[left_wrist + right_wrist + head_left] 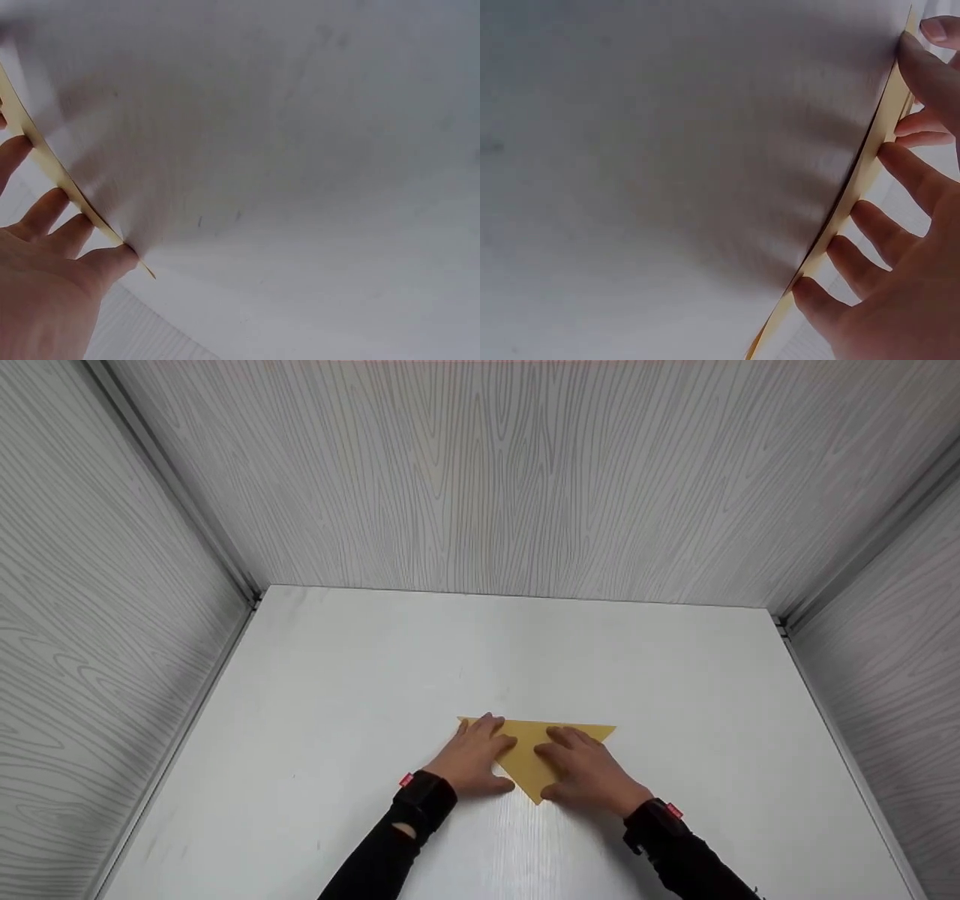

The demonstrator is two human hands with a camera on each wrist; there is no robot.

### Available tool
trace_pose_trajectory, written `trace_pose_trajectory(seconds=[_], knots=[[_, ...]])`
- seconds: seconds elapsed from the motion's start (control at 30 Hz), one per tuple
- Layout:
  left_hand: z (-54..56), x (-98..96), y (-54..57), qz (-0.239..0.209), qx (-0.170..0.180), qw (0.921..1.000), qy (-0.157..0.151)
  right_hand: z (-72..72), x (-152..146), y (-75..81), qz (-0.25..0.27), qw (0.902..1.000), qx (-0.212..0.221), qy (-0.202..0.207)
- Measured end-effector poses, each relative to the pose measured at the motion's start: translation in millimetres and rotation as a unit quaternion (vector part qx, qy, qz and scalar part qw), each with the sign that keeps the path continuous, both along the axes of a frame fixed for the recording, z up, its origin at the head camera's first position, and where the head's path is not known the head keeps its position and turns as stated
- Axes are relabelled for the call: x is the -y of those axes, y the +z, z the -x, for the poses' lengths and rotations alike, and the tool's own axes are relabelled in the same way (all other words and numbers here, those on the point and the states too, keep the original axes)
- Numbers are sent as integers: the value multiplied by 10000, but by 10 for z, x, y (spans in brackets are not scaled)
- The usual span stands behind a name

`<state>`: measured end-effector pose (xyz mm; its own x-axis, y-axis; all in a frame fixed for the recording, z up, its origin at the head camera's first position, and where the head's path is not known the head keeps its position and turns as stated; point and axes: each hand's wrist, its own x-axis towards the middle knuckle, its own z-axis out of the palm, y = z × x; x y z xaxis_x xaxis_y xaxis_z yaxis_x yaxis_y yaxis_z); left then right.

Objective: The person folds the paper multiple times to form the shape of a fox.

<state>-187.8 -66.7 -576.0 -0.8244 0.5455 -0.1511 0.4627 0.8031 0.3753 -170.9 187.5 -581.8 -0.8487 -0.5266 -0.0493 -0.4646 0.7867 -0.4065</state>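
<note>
A yellow sheet of paper (527,757), folded into a triangle, lies on the white table with its long edge at the far side and one corner towards the person. On its left part rests the left hand (471,759), fingers spread and fingertips touching the sheet. The right hand (589,774) presses on the right part in the same way, its thumb near the close corner. From the left wrist, the paper (56,169) appears as a thin edge under the fingertips. In the right wrist view, layers of the paper (866,169) part slightly at the low end.
The white tabletop (360,675) surrounds the paper. Wood-grain panels stand at the back (480,480), on the left (82,607) and on the right (892,645). Both wrists carry dark bands below black sleeves.
</note>
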Motion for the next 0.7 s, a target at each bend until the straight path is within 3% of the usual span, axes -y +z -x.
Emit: trace_pose_trajectory(seconds=[0.2,0.4,0.7], knots=[[-9,-3,-6,-63,3,10000,29,43,35,19,-30,9998,-165,-138],[11,-2,-30,-104,-149,9998,-128,59,39,34,18,9995,-270,-180],[57,-4,-37,-133,-18,9998,-120,65,-10,54,-209,9997,87,52]])
